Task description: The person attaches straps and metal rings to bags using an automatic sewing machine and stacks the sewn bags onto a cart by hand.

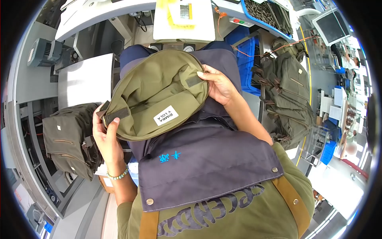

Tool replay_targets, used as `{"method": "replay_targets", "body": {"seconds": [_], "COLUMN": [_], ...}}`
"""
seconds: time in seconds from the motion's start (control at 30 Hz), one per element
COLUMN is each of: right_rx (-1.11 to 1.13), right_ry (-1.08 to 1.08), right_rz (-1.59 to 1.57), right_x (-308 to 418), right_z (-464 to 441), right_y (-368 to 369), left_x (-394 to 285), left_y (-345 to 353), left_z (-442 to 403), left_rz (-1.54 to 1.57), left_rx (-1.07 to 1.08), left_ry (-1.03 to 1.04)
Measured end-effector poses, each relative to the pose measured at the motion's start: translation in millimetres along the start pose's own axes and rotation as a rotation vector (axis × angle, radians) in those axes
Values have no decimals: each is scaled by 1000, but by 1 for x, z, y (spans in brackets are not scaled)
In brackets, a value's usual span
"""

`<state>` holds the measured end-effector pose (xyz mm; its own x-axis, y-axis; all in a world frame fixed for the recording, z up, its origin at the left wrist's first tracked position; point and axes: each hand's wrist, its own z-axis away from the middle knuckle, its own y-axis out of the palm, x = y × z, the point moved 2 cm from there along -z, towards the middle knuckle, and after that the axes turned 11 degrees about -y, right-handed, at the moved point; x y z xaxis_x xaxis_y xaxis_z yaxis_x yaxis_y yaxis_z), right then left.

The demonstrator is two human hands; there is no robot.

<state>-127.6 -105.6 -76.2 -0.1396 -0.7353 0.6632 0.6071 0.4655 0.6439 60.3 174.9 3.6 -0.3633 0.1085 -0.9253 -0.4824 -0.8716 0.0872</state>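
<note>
An olive-green zip bag (159, 75) lies over my lap with its mouth spread wide, showing the lining. Inside it is a white label (165, 115) reading "BIMBA Y LOLA". My left hand (107, 133), with a beaded bracelet at the wrist, pinches the bag's left end, its thumb on a dark strip inside. At the opposite end, my right hand (220, 85) grips the rim near the zip, its thumb by a second dark patch (194, 81). The bag's outer side is mostly hidden beneath it.
Dark green bags are stacked at left (71, 139), and more hang at right (288, 91). Ahead stands a white work table (119, 16) with a blue tray (274, 30) of metal-looking parts. Blue crates (242, 59) sit below it. Other people are far off at right.
</note>
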Motion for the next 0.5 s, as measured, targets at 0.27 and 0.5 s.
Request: {"method": "replay_targets", "body": {"seconds": [0.27, 0.5], "right_rx": [2, -81], "right_ry": [-41, -615], "right_rz": [88, 1029], "right_x": [3, 47], "right_z": [4, -6], "right_y": [11, 24], "left_x": [-1, -29], "left_y": [0, -3], "left_z": [-3, -24], "left_rz": [-131, -404], "left_rx": [-16, -181], "left_ry": [-25, 709]}}
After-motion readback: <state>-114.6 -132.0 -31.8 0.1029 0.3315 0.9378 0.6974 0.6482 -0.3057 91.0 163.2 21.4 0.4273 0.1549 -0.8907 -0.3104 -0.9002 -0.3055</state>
